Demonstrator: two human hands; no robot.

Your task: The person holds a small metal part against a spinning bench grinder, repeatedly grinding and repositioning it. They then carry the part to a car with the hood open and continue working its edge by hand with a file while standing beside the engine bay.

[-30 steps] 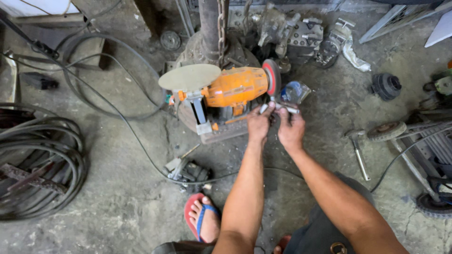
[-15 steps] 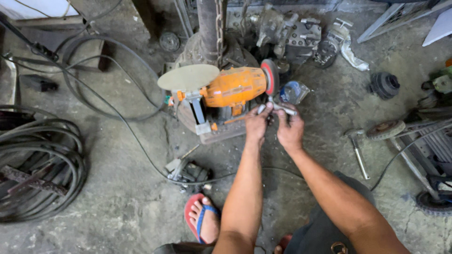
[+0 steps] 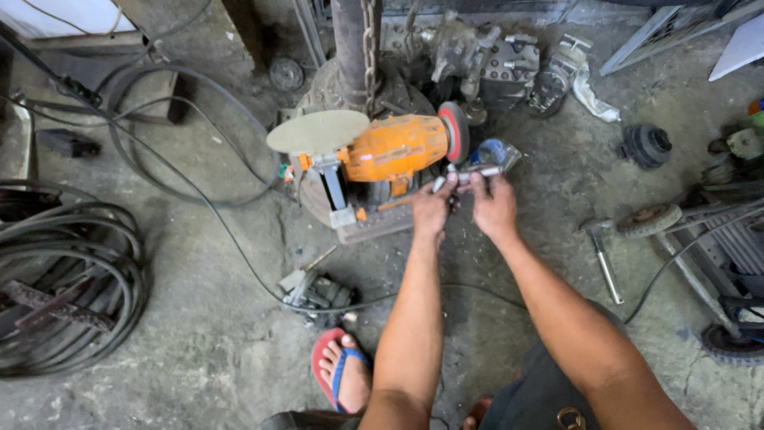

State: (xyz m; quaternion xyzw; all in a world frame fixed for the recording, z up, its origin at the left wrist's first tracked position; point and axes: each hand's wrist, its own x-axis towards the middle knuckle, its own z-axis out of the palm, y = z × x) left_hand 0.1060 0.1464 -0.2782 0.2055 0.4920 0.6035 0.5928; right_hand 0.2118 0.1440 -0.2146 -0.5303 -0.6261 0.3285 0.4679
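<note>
An orange bench grinder (image 3: 394, 151) stands on the concrete floor, with a large pale disc (image 3: 318, 131) on its left end and a red-faced grinding wheel (image 3: 454, 131) on its right end. My left hand (image 3: 432, 211) and my right hand (image 3: 494, 209) are close together just below the red wheel. Between their fingertips they hold a short shiny metal rod (image 3: 469, 175), which lies level next to the wheel's lower edge. Both hands pinch the rod, one at each end.
Coiled black hoses (image 3: 64, 279) lie at the left. A black cable (image 3: 199, 199) crosses the floor. A small metal part (image 3: 314, 291) sits near my sandalled foot (image 3: 342, 370). A hammer (image 3: 601, 255), a black pulley (image 3: 646, 146), engine parts (image 3: 493, 60) and a wheeled cart (image 3: 716, 263) crowd the right.
Both hands, still holding the rod, have shifted slightly left toward the grinding wheel. Nothing else has moved.
</note>
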